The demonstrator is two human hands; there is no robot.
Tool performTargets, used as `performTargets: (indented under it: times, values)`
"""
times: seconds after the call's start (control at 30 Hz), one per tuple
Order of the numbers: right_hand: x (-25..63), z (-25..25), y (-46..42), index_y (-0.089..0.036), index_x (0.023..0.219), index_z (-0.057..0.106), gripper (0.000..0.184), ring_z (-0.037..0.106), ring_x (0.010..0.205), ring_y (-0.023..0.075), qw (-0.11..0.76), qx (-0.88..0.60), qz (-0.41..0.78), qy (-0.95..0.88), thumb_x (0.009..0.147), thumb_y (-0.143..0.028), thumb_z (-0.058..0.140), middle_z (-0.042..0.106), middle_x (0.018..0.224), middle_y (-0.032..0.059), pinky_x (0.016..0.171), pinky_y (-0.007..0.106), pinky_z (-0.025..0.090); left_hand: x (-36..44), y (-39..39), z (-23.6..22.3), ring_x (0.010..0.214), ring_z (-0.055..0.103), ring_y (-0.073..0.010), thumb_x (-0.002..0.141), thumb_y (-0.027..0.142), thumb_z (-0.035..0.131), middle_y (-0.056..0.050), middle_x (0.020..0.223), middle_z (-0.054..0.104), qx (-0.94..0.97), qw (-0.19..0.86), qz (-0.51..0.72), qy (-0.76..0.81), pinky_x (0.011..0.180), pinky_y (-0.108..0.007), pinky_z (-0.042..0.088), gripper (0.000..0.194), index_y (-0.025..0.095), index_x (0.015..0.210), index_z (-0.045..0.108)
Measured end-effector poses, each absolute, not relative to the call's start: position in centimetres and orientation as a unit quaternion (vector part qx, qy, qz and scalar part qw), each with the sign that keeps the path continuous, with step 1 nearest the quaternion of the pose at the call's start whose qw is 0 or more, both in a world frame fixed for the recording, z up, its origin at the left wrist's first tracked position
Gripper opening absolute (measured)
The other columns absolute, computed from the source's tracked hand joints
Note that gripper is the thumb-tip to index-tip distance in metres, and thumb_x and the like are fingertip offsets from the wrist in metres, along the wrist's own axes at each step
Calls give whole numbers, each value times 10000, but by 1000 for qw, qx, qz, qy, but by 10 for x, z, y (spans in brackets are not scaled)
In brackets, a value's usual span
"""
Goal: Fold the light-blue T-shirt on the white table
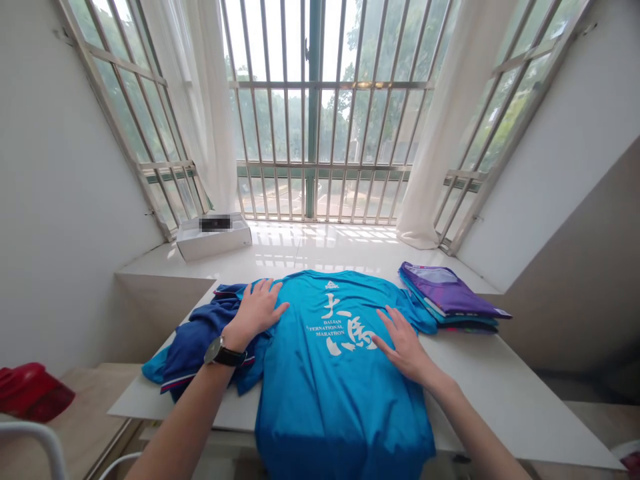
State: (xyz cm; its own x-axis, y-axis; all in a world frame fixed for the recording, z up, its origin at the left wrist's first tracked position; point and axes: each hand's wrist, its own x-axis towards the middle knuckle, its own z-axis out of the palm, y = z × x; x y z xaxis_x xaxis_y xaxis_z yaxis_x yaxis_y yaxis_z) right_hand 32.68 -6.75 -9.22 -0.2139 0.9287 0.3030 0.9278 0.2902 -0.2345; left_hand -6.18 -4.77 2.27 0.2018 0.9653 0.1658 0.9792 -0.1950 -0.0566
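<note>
- Blue shirt (340, 393) is lying between the two grips, print side up. Long axis is running away from the person: collar (325, 272) toward the barred window (313, 120), lower end draping over the near edge of the bench (530, 407).
- Left grip (256, 312) is lying palm down over the shoulder/sleeve area on its side; fingers loosely spread, pinching nothing.
- Right grip (406, 347) is spreading over the chest, beside the white print (336, 328); fingers apart, no cloth held. Can't tell if it's pressing or just skimming.
- Key relation: shirt's centre line is running through the gap between grips. Right grip is sitting slightly nearer that line; left is sitting nearer collar level.
- Dark-blue garments (200, 347) are bunching just outboard of left grip.
- Folded stack (453, 293), purple on top, is sitting outboard and ahead of right grip.
- White box (215, 245) is standing on the windowsill (310, 243), ahead-left of left grip.
</note>
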Motion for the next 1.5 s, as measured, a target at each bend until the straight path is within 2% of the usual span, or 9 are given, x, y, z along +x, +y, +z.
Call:
performTargets:
  times: [0.13,0.37,0.63,0.77,0.9,1.13,1.23,1.4,1.5]
  values:
    - [330,-99,-105,-210,1500,391,706,271,1466,313,156,-611,28,-776,944,-644,345,326,1587,124,1174,527,279,-101,-76,29,1340,425,-387,938,504,475,-176,1445,506,-731,67,4,-679,1059,-549,349,565,177,1397,512]
    - [322,-94,-109,-179,1517,357,727,321,1446,302,132,-634,24,-762,944,-626,357,338,1578,143,1187,513,259,-113,-97,-11,1337,428,-364,926,522,505,-183,1494,447,-729,72,-26,-680,1116,-573,248,622,158,1429,462]
    - [322,-92,-110,-147,1515,357,738,316,1449,296,118,-641,36,-758,942,-612,364,362,1566,143,1194,498,244,-115,-79,9,1168,595,-326,946,330,454,-97,1518,429,-738,31,-81,-670,933,-487,471,463,290,1405,499]
    - [322,-92,-111,-144,1515,357,739,325,1445,289,133,-645,39,-752,939,-607,378,372,1560,143,1196,483,247,-119,-61,30,1061,656,-298,928,236,435,-90,1216,683,-768,39,-60,-636,884,-394,495,376,289,1213,675]
    - [322,-93,-111,-147,1509,369,730,331,1442,286,142,-643,42,-751,941,-606,377,381,1557,138,1195,482,251,-131,-52,43,971,694,-295,951,268,400,-99,1057,739,-737,44,-86,-668,818,-372,520,373,290,1190,686]
    - [322,-92,-112,-166,1474,430,707,360,1424,296,171,-637,55,-749,928,-613,396,415,1536,134,1190,497,258,-150,-63,25,1173,619,-230,951,257,321,-65,1294,658,-731,46,-225,-643,1045,-329,456,437,202,1226,657]
    - [325,-93,-112,-178,1416,496,643,417,1387,286,238,-621,84,-742,925,-587,417,463,1499,131,1162,471,326,-147,-70,20,1297,520,-260,956,246,310,-97,1401,571,-704,83,-205,-675,1124,-379,392,441,159,1211,659]
    - [337,-90,-104,-205,1185,636,454,544,1253,267,396,-599,75,-692,946,-514,405,603,1325,121,1078,428,438,-90,-84,24,1411,365,-307,972,216,335,-155,1477,467,-723,131,-188,-652,1168,-462,323,428,116,1307,582]
    - [349,-87,-91,-205,1111,665,392,564,1196,282,380,-591,-5,-711,944,-444,403,638,1239,126,1069,460,434,-34,-83,17,1395,391,-298,992,254,358,-154,1479,462,-803,73,-168,-567,1147,-450,355,401,143,1303,586]
